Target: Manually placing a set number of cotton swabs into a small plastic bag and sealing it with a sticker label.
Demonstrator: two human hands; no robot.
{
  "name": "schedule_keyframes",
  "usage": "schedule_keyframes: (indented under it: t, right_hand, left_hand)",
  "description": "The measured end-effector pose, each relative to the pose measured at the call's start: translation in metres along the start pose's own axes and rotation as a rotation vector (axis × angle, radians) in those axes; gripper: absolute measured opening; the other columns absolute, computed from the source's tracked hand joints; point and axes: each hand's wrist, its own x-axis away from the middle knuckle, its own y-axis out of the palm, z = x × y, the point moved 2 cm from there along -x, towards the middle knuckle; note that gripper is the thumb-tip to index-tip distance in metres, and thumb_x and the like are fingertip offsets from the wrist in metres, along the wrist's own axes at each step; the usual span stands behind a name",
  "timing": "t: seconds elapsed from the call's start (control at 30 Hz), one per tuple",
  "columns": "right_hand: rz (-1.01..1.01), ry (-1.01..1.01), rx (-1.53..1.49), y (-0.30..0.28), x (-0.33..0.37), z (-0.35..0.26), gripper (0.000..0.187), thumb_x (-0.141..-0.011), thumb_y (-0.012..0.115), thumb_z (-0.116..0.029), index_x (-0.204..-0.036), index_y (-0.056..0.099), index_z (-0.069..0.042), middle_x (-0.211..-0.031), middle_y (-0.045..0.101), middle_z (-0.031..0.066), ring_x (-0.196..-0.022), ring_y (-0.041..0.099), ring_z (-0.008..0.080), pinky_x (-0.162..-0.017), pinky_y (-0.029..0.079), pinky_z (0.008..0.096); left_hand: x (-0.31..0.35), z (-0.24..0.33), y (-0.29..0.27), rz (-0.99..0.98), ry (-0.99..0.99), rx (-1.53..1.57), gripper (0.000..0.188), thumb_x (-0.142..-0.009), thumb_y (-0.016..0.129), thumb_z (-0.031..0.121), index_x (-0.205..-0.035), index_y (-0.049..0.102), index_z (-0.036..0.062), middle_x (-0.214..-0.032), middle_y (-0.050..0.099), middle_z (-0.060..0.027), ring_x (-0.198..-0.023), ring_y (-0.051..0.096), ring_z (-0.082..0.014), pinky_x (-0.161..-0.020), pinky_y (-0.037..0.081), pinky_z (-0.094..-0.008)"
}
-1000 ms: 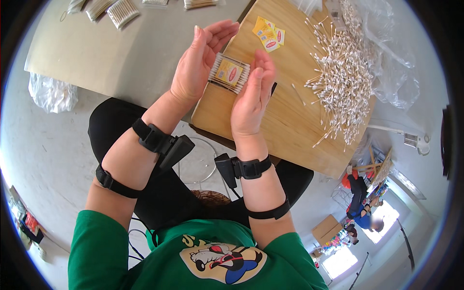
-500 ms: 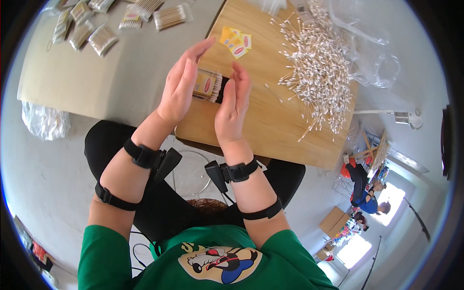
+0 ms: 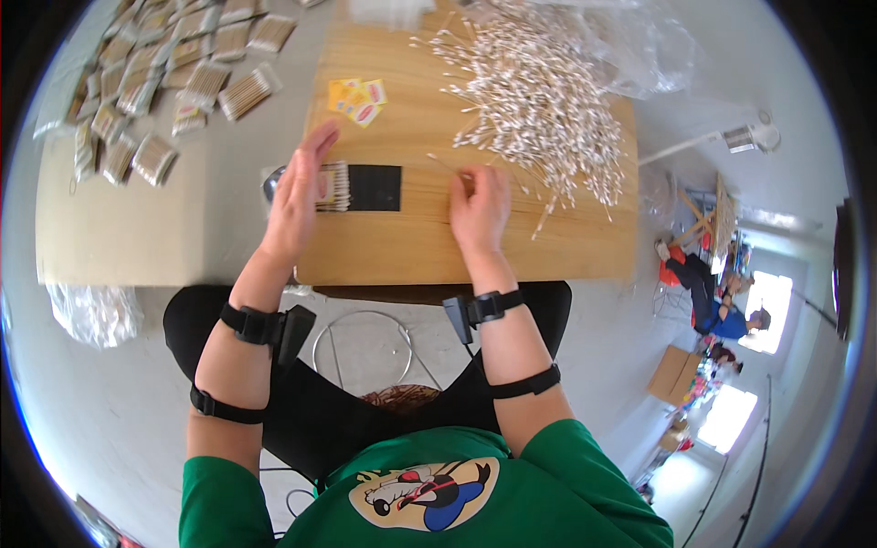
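Observation:
My left hand [image 3: 294, 205] stands on edge with straight fingers against the left side of a small pack of cotton swabs [image 3: 340, 187]. A yellow card shows among the swabs, and the hand hides part of the pack. Right of the pack lies a flat black strip [image 3: 375, 188] on the wooden board. Farther right, my right hand [image 3: 481, 212] has its fingers curled, thumb and forefinger pinched at the end of a loose cotton swab [image 3: 444, 165]. A rounded dark, shiny object [image 3: 271, 185] shows partly behind my left hand.
A large heap of loose cotton swabs [image 3: 539, 100] covers the board's far right, with clear plastic bags [image 3: 644, 50] behind it. Yellow cards [image 3: 358, 99] lie beyond the pack. Many filled swab packs [image 3: 203, 84] are spread on the grey table at far left. A person [image 3: 726, 320] sits in the background.
My right hand has moved away from the pack to the right and closed on a loose swab. My left hand remains beside the pack. The view has shifted, showing more filled packs.

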Motion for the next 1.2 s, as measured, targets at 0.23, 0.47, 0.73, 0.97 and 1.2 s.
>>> schedule_keyframes:
  t: [0.23, 0.47, 0.73, 0.97, 1.2]
  right_hand:
    - [0.071, -0.034, -0.003, 0.000, 0.000, -0.009, 0.008, -0.080, 0.068, -0.007, -0.081, 0.060, -0.007, -0.087, 0.056, 0.0114, -0.088, 0.056, 0.0339, -0.077, 0.046, 0.0444]
    - [-0.075, -0.186, -0.130, -0.013, 0.021, -0.014, 0.008, -0.078, 0.068, -0.007, -0.081, 0.061, -0.007, -0.085, 0.057, 0.0108, -0.086, 0.058, 0.0332, -0.074, 0.048, 0.0432]
    - [0.128, 0.088, -0.117, -0.055, 0.052, 0.052, 0.023, -0.085, 0.071, -0.021, -0.097, 0.057, -0.006, -0.093, 0.060, 0.0142, -0.093, 0.058, 0.0363, -0.077, 0.047, 0.0482]
    - [0.108, 0.181, 0.188, -0.085, 0.043, 0.108, 0.024, -0.084, 0.072, -0.021, -0.097, 0.057, -0.008, -0.096, 0.060, 0.0144, -0.094, 0.058, 0.0359, -0.075, 0.048, 0.0493]
    - [-0.048, 0.024, -0.023, -0.053, 0.042, 0.057, 0.012, -0.083, 0.070, -0.013, -0.086, 0.060, -0.009, -0.087, 0.061, 0.0111, -0.085, 0.060, 0.0334, -0.072, 0.049, 0.0462]
  left_hand:
    - [0.011, 0.008, 0.007, -0.029, 0.270, -0.491, 0.049, -0.105, 0.041, 0.031, -0.141, 0.047, -0.0014, -0.144, 0.049, -0.0178, -0.137, 0.045, -0.0315, -0.115, 0.031, -0.0419]
    - [0.033, -0.004, 0.071, -0.213, 0.525, -0.975, 0.049, -0.091, 0.059, 0.013, -0.138, 0.050, 0.0013, -0.146, 0.046, -0.0190, -0.135, 0.044, -0.0374, -0.114, 0.034, -0.0515]
    - [0.035, -0.024, 0.108, -0.081, 0.321, -1.319, 0.051, -0.101, 0.047, 0.031, -0.145, 0.042, 0.0055, -0.154, 0.036, -0.0167, -0.146, 0.030, -0.0312, -0.120, 0.023, -0.0484]
    - [0.027, -0.030, 0.144, -0.026, 0.212, -1.432, 0.051, -0.101, 0.046, 0.034, -0.142, 0.044, 0.0043, -0.155, 0.033, -0.0171, -0.147, 0.027, -0.0300, -0.121, 0.020, -0.0473]
    - [0.029, -0.032, 0.131, 0.047, 0.229, -1.388, 0.051, -0.101, 0.046, 0.034, -0.142, 0.045, 0.0027, -0.153, 0.038, -0.0175, -0.145, 0.030, -0.0304, -0.120, 0.022, -0.0473]
